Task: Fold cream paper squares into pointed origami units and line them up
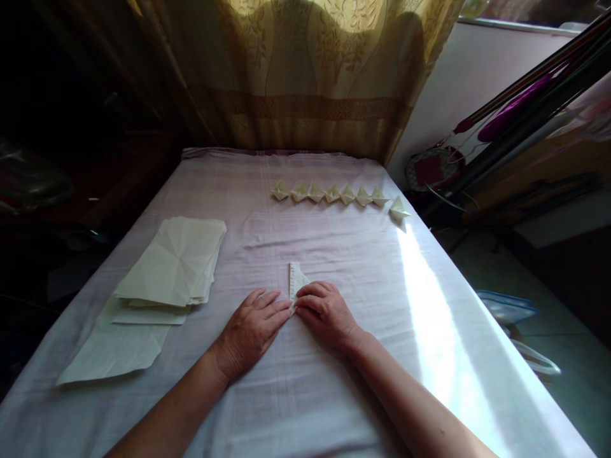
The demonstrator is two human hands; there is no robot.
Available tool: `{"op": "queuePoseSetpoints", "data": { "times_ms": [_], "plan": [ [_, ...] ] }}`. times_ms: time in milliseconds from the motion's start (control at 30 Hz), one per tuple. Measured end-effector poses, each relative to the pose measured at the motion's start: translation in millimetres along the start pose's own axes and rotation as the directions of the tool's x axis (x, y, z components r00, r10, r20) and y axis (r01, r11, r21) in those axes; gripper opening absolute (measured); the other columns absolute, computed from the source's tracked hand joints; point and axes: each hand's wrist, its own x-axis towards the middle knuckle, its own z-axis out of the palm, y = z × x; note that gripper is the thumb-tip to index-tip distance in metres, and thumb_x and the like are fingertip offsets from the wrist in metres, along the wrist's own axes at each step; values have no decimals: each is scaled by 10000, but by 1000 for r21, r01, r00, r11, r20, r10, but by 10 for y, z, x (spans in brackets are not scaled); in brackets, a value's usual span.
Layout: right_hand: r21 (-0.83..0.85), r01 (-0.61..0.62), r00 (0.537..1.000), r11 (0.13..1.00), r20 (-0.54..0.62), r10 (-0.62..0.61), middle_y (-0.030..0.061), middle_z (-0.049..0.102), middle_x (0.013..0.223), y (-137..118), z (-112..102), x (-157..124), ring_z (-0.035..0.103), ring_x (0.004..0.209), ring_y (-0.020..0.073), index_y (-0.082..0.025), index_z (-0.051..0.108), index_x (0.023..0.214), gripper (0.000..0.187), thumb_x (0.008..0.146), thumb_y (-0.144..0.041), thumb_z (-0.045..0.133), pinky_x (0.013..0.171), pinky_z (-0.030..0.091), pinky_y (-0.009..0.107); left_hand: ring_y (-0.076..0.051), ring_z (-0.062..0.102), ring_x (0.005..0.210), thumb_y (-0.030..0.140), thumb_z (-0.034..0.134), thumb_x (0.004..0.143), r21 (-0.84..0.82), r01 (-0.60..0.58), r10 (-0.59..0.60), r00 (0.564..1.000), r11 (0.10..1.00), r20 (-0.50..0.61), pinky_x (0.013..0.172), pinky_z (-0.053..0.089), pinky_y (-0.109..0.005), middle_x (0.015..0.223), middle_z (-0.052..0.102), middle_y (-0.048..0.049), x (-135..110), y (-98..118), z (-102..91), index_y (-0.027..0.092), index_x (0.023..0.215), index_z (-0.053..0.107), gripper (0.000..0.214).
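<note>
A small piece of folded white paper (296,280) lies on the cloth, with an upright strip on its left and a slanted edge on its right. My right hand (329,312) has its fingers bent together and pressed on the paper's lower right part. My left hand (252,327) rests nearly flat with fingers stretched out, its nearest fingertips touching the paper's lower left end. The two hands' fingertips almost meet there and cover the paper's bottom.
A stack of creased paper sheets (176,261) lies on the left, with a longer sheet (114,350) under it. Several folded pointed paper pieces (331,193) form a row near the far right edge. Pale cloth (305,394) covers the table; a patterned curtain (305,76) hangs behind.
</note>
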Motion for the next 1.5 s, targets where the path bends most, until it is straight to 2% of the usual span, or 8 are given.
{"op": "queuePoseSetpoints", "data": {
  "times_ms": [300,467,767,933,1200,1367,1500],
  "plan": [
    [-27,-169,986,985,-16,169,26,690,970,-138,59,24,588,940,182,-225,675,834,70,875,-190,630,867,385,350,-200,553,1230,154,521,939,-38,18,-18,1000,999,0,1128,333,-443,1225,688,-12,-40,5,14,256,1205,639,309],
    [-42,-213,977,976,-42,211,31,679,984,-196,91,20,569,956,191,-221,648,816,84,888,-195,613,883,364,357,-205,556,1220,162,518,940,-52,26,-25,1000,998,5,1129,336,-444,1216,690,-17,-43,9,13,249,1187,641,290],
    [-54,-231,972,972,-66,227,40,668,976,-205,117,12,567,951,199,-225,627,882,48,870,-185,603,871,370,354,-211,539,1223,152,512,942,10,23,-23,1000,1000,15,1133,334,-455,1247,669,-14,-45,56,18,275,1268,607,361],
    [-12,-245,967,970,-82,243,47,660,994,-186,117,16,566,963,211,-226,611,923,111,832,-162,612,884,387,362,-209,546,1210,166,525,934,-17,33,-33,999,999,15,1135,332,-462,1231,677,-11,-23,50,9,283,1255,619,354],
    [63,-228,949,972,-208,236,66,646,1028,-63,212,-17,578,987,220,-229,598,875,163,803,-91,550,891,452,368,-223,507,1259,157,546,901,-27,12,-13,1000,1000,-24,1135,306,-445,1297,645,12,-12,61,7,268,1204,631,334],
    [-8,-262,928,965,-277,250,110,604,1189,-56,257,-32,542,1121,259,-215,601,988,227,784,-118,578,979,431,433,-223,504,1262,198,589,887,-17,7,-8,1000,1000,-27,1147,273,-444,1279,655,15,-20,70,47,263,1194,611,315],
    [-121,-342,921,932,-239,307,102,643,1127,-103,231,11,570,1060,277,-213,606,1049,283,776,-139,608,935,438,444,-211,535,1207,238,593,902,19,-8,9,996,1000,-87,1142,261,-423,1191,690,16,33,101,59,258,1144,612,243]
  ]
}}
